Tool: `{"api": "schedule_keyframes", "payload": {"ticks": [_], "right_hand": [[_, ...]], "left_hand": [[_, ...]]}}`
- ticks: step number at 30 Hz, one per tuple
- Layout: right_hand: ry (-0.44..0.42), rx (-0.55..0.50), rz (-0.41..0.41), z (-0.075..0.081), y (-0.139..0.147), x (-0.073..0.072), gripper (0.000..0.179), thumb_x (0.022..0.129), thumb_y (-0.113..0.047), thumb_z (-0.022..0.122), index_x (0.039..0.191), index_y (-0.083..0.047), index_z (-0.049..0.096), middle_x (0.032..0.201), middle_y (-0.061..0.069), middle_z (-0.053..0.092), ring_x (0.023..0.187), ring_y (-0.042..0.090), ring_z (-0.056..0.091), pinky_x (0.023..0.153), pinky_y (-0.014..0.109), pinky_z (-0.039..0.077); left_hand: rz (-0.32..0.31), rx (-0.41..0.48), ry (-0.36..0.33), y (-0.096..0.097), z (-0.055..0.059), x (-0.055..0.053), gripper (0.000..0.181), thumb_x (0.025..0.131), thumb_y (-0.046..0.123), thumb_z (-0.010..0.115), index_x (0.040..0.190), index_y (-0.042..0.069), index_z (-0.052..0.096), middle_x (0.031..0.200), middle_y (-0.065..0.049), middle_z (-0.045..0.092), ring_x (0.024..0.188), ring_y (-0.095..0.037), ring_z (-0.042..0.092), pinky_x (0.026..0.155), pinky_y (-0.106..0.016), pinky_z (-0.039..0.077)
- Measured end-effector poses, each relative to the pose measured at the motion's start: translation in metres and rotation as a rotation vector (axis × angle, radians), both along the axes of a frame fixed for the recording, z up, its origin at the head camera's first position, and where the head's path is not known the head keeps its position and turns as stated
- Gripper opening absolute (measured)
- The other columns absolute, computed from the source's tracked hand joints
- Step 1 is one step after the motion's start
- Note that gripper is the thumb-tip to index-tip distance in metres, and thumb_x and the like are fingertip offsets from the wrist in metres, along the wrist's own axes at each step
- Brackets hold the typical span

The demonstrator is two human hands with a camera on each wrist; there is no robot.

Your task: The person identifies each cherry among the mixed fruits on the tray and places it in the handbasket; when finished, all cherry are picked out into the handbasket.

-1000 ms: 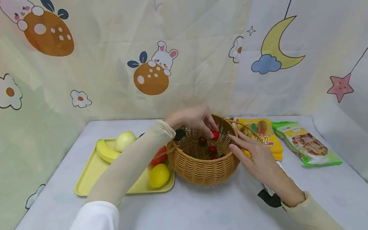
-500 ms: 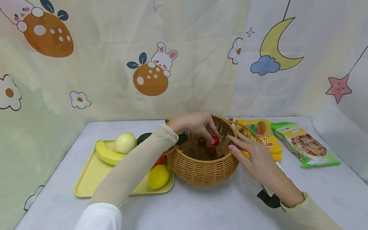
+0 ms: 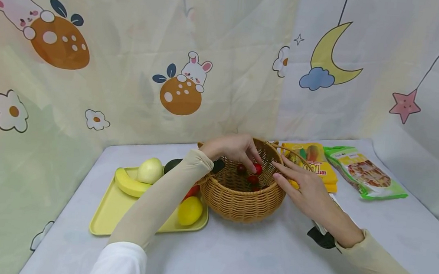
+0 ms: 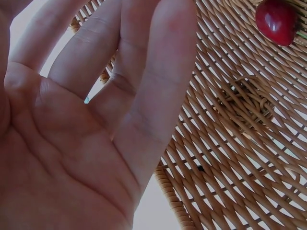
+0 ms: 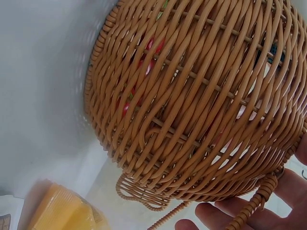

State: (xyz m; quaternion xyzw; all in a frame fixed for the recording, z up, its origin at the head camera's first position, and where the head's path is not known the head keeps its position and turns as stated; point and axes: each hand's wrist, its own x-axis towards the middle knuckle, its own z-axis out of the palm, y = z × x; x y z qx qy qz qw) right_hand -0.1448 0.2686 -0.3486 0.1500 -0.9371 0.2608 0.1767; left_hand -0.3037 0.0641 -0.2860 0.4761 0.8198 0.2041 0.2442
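A round wicker basket (image 3: 241, 204) stands mid-table with several red cherries inside. My left hand (image 3: 234, 148) reaches over the rim and pinches a bright red cherry (image 3: 257, 169) at its fingertips. A darker cherry (image 3: 241, 169) and another red one (image 3: 253, 179) lie nearby in the basket. In the left wrist view, the palm and fingers (image 4: 158, 76) show above the weave, with a glossy cherry (image 4: 276, 21) at the top right; the fingertips are partly cut off. My right hand (image 3: 310, 193) touches the basket's right rim with extended fingers, beside the handle (image 5: 254, 201).
Left of the basket is a yellow tray (image 3: 108, 214) with a banana (image 3: 131, 183), a pale round fruit (image 3: 150, 170), a lemon (image 3: 190, 211) and other produce behind my sleeve. Yellow packets (image 3: 320, 165) and a green-edged food bag (image 3: 369, 174) lie at the right.
My left hand has dipped slightly lower and to the right inside the basket, with the bright red cherry at its fingertips. The right hand keeps its place on the rim.
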Motion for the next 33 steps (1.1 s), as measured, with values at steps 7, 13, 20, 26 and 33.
{"api": "schedule_keyframes", "payload": {"ticks": [7,13,20,26,33], "right_hand": [[0.009,0.007,-0.003,-0.001,0.001,0.000,0.046,0.107,-0.037,0.055,0.147,-0.015,0.057,0.158,0.018,0.047,0.130,0.046,0.058,0.076,0.042,0.052],[0.003,0.012,-0.004,0.000,0.001,0.000,0.046,0.107,-0.037,0.054,0.147,-0.014,0.057,0.158,0.018,0.046,0.131,0.046,0.057,0.075,0.041,0.051],[0.009,0.014,-0.006,0.000,0.002,0.001,0.046,0.107,-0.037,0.054,0.147,-0.013,0.058,0.158,0.019,0.046,0.130,0.046,0.058,0.080,0.046,0.054],[0.004,0.024,-0.007,-0.001,0.003,0.003,0.047,0.107,-0.038,0.054,0.147,-0.013,0.058,0.158,0.018,0.046,0.115,0.044,0.067,0.070,0.040,0.051],[0.015,0.017,0.005,0.004,0.002,-0.001,0.048,0.108,-0.037,0.052,0.150,-0.015,0.054,0.161,0.018,0.042,0.132,0.044,0.057,0.101,0.061,0.048]], "left_hand": [[0.010,0.011,-0.012,0.001,-0.001,-0.001,0.033,0.090,0.015,0.080,0.122,0.008,0.076,0.113,-0.008,0.079,0.102,-0.011,0.075,0.084,-0.021,0.058],[0.001,0.004,0.006,0.002,-0.001,-0.001,0.033,0.090,0.015,0.080,0.122,0.008,0.076,0.115,-0.009,0.078,0.099,-0.008,0.075,0.077,-0.017,0.055],[-0.022,-0.009,0.067,0.004,0.000,-0.002,0.033,0.092,0.018,0.078,0.123,0.009,0.076,0.118,-0.008,0.078,0.103,-0.012,0.075,0.085,-0.023,0.058],[0.082,0.138,0.105,-0.004,0.013,0.004,0.031,0.098,0.026,0.071,0.126,0.013,0.075,0.117,-0.001,0.078,0.085,-0.007,0.069,0.075,-0.019,0.053],[0.355,0.335,0.513,-0.064,0.053,0.025,0.045,0.104,0.041,0.058,0.145,0.022,0.060,0.143,-0.007,0.065,0.111,-0.026,0.063,0.097,-0.040,0.050]]}}
